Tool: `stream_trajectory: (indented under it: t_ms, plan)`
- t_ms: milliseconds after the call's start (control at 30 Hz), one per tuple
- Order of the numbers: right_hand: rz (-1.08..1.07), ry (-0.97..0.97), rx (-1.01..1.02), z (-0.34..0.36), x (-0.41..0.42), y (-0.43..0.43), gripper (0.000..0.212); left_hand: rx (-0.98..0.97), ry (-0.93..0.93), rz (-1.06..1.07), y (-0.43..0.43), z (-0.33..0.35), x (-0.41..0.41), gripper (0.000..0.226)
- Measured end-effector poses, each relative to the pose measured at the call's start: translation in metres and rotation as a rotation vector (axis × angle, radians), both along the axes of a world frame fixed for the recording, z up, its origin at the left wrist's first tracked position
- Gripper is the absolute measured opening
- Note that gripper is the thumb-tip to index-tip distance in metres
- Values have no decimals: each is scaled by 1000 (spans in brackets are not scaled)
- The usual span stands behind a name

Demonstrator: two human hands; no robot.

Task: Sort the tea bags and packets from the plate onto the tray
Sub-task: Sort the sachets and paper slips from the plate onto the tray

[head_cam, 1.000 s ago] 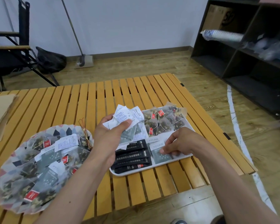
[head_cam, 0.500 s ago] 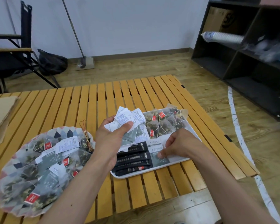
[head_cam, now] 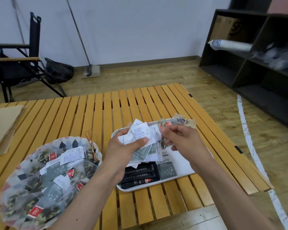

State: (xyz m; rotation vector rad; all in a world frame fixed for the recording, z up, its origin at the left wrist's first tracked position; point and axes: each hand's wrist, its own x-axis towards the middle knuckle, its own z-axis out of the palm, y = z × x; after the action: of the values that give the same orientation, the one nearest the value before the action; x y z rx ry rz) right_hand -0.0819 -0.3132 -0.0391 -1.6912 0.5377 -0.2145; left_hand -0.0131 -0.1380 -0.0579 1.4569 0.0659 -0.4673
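packets fanned above the tray are clamped by the thumb of the left grip, so only one should be drawn off by the right grip, curled at the fan's edge (whether pinching cannot be told), and laid beside its like.

A slatted wooden bench carries a patterned plate at near left and a white tray beside it. Brown paper lies at its left edge.

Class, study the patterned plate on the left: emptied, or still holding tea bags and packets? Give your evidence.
Still full. Mesh tea bags with red tags and grey packets cover the plate; only its rim shows.
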Motion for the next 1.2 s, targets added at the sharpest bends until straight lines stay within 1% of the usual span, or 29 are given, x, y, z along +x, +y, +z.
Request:
stream_trajectory:
  t_ms: [100,167,233,300,400,500,600,667,767,833,967,1067,1133,1200]
  plan:
    - [66,57,34,-4,1,2,23,2,13,-45,-1,1,-3,79]
    - [61,95,137,-2,0,-4,22,1,27,-42,0,2,-2,84]
    - [31,90,266,1,-2,-11,17,4,37,-20,2,4,2,70]
    - [12,77,301,1,-3,-16,17,8,45,22,5,5,6,56]
    - [-26,63,197,-2,-2,-16,19,15,48,51,7,6,7,55]
    - [-86,-14,70,-2,0,-17,17,35,48,65,8,6,5,53]
    - [-60,-64,-7,2,-4,-22,13,48,27,72,10,7,5,54]
    - [-14,-22,-9,4,-8,-28,13,52,14,79,11,9,6,51]
    - [21,112,-30,1,-10,-33,14,48,6,87,12,10,7,49]
    - [20,138,-34,-1,-9,-32,16,51,0,87,11,10,6,49]
    - [65,115,59,1,-9,-27,22,56,-3,80,10,9,5,48]
    - [73,114,138,3,-10,-30,27,53,-3,81,11,9,6,51]
    - [79,93,235,5,-10,-30,36,54,-7,84,12,10,7,55]
    - [54,56,305,6,-9,-29,45,57,-11,79,11,9,7,52]
